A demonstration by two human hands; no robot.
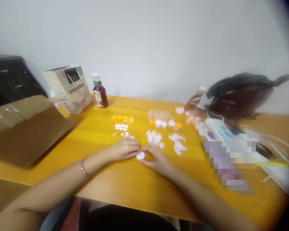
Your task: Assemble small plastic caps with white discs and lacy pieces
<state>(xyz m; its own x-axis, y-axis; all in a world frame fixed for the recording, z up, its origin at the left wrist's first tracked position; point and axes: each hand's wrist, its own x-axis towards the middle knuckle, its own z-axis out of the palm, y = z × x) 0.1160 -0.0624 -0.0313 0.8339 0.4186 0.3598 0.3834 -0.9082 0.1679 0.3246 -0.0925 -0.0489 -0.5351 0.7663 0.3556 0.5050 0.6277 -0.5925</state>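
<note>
A small white disc (pixel 140 156) is between my two hands, just above or on the yellow table (pixel 125 186). My right hand (pixel 157 159) pinches its right edge between thumb and fingers. From the left, the closed fingers of my left hand (pixel 125 148) reach the disc's upper side. What detail they touch there is too small to make out. Beyond my left hand lie small white pieces (pixel 126 135), white discs with raised centres (pixel 121 126) and a row of yellow rings (pixel 122 118). White lattice pieces (pixel 154 138) lie beyond my right hand.
Clear cylinders (pixel 158 114) and white and orange caps (pixel 164 124) stand farther back. On the left are an open cardboard box (pixel 26 134), a paper bag (pixel 72 89) and a dark bottle (pixel 100 94). A power strip (pixel 219 128), cables and a dark bag (pixel 243 96) crowd the right.
</note>
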